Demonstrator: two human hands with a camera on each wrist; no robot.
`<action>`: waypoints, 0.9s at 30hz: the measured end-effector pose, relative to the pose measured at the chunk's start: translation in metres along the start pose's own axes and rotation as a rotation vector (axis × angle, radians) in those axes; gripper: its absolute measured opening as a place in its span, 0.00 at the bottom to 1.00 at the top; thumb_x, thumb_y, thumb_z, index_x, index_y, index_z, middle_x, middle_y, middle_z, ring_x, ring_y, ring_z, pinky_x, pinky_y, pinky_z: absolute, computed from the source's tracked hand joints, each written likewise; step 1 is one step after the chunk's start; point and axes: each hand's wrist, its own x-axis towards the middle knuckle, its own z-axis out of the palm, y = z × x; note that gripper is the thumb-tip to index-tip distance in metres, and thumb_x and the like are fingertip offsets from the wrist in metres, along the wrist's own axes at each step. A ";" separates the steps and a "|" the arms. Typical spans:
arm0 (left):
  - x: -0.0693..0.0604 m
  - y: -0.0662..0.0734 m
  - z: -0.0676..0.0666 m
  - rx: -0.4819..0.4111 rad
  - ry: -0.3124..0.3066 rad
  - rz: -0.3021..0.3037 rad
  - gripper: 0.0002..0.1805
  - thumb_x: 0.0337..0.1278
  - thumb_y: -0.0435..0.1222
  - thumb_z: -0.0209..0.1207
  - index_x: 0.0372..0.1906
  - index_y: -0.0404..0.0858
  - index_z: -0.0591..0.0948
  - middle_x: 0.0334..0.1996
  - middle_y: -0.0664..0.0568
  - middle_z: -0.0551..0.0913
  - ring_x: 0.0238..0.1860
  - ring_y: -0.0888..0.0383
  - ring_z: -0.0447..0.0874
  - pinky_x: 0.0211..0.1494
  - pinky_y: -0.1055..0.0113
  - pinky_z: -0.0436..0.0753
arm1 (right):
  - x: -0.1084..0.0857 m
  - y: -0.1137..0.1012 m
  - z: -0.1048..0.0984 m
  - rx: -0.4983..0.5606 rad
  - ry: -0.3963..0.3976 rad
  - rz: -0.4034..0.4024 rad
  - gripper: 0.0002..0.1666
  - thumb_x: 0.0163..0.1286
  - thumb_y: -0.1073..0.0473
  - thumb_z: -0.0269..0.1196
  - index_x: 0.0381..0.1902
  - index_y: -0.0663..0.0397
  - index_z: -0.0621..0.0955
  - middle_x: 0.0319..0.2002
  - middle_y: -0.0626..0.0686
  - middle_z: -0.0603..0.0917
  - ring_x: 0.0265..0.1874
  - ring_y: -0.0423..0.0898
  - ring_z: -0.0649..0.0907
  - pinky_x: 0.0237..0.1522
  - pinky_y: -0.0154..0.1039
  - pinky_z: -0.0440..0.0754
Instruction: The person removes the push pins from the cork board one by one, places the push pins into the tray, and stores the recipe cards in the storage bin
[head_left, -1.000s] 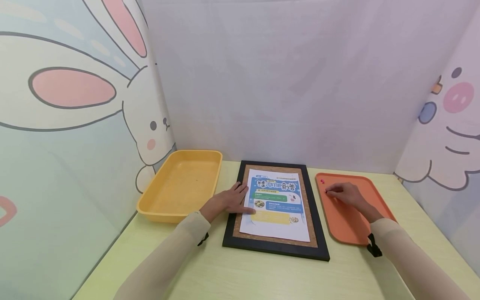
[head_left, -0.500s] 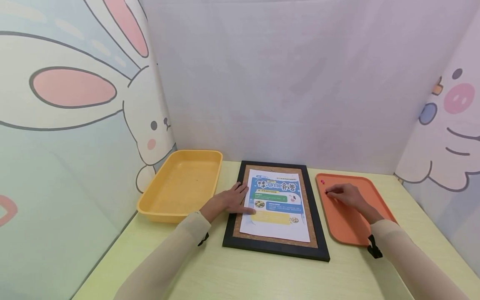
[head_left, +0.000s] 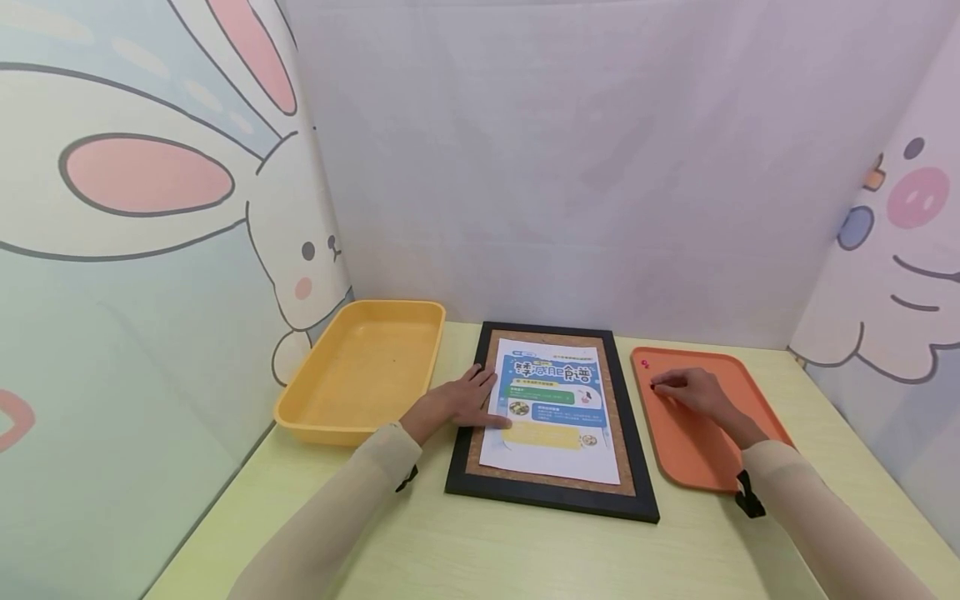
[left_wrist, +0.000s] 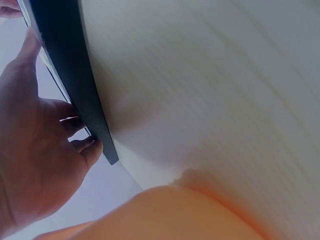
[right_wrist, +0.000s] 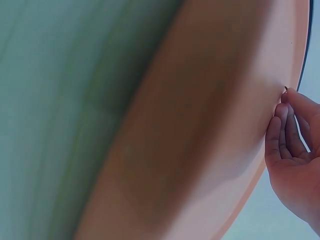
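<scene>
My left hand [head_left: 467,398] lies with spread, straight fingers on the left side of a black-framed cork board [head_left: 551,503]. Its thumb rests on a white printed sheet [head_left: 551,462] that covers most of the cork. The left wrist view shows the left hand [left_wrist: 42,145] with its fingers at the black frame [left_wrist: 75,65]. My right hand [head_left: 693,390] is low over the orange tray [head_left: 693,454] and pinches a small push pin [right_wrist: 286,89] between thumb and index finger; the fingers hide most of it. Small pink push pins [head_left: 645,363] lie near the tray's upper left corner.
A deep yellow tray [head_left: 375,367] stands left of the board. The pale wooden table [head_left: 525,554] runs up to a light curtain wall [head_left: 555,208] behind. Cartoon-printed panels [head_left: 150,350] border the left and right sides.
</scene>
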 end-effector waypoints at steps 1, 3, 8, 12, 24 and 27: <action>0.000 0.000 0.000 -0.002 0.001 0.002 0.64 0.55 0.81 0.46 0.85 0.43 0.49 0.85 0.51 0.46 0.84 0.47 0.41 0.79 0.48 0.62 | 0.000 0.000 0.000 -0.003 0.001 0.003 0.15 0.71 0.61 0.70 0.50 0.65 0.88 0.48 0.66 0.89 0.45 0.59 0.86 0.37 0.28 0.79; 0.001 0.000 0.001 -0.003 0.001 0.005 0.63 0.56 0.80 0.46 0.85 0.43 0.49 0.85 0.50 0.46 0.84 0.47 0.41 0.79 0.49 0.62 | -0.001 -0.001 -0.001 -0.005 0.003 0.006 0.15 0.71 0.61 0.70 0.50 0.65 0.88 0.48 0.66 0.89 0.45 0.60 0.86 0.38 0.30 0.81; 0.000 -0.001 0.001 -0.026 -0.001 0.006 0.63 0.57 0.79 0.47 0.85 0.43 0.49 0.85 0.50 0.46 0.84 0.47 0.41 0.79 0.48 0.62 | -0.002 -0.003 -0.002 -0.004 0.002 0.009 0.15 0.71 0.60 0.70 0.50 0.65 0.88 0.48 0.66 0.89 0.46 0.61 0.86 0.41 0.36 0.83; -0.001 -0.001 0.001 -0.055 0.001 0.004 0.63 0.57 0.79 0.48 0.85 0.43 0.48 0.85 0.50 0.45 0.84 0.48 0.40 0.80 0.47 0.61 | -0.002 -0.003 -0.002 -0.008 -0.003 0.008 0.15 0.71 0.59 0.70 0.51 0.64 0.89 0.49 0.65 0.89 0.48 0.62 0.86 0.46 0.44 0.86; 0.000 -0.004 0.004 -0.093 0.022 0.003 0.67 0.55 0.80 0.48 0.85 0.39 0.42 0.85 0.47 0.41 0.84 0.48 0.39 0.81 0.50 0.59 | -0.003 0.002 -0.003 0.022 -0.015 0.003 0.15 0.71 0.59 0.70 0.50 0.63 0.89 0.48 0.64 0.89 0.47 0.60 0.87 0.42 0.33 0.83; 0.000 -0.004 0.004 -0.091 0.027 0.005 0.68 0.55 0.80 0.48 0.85 0.39 0.42 0.85 0.47 0.41 0.84 0.48 0.40 0.81 0.50 0.59 | -0.004 0.002 -0.004 0.024 -0.014 -0.003 0.15 0.71 0.59 0.70 0.50 0.63 0.89 0.48 0.64 0.89 0.46 0.59 0.87 0.39 0.29 0.81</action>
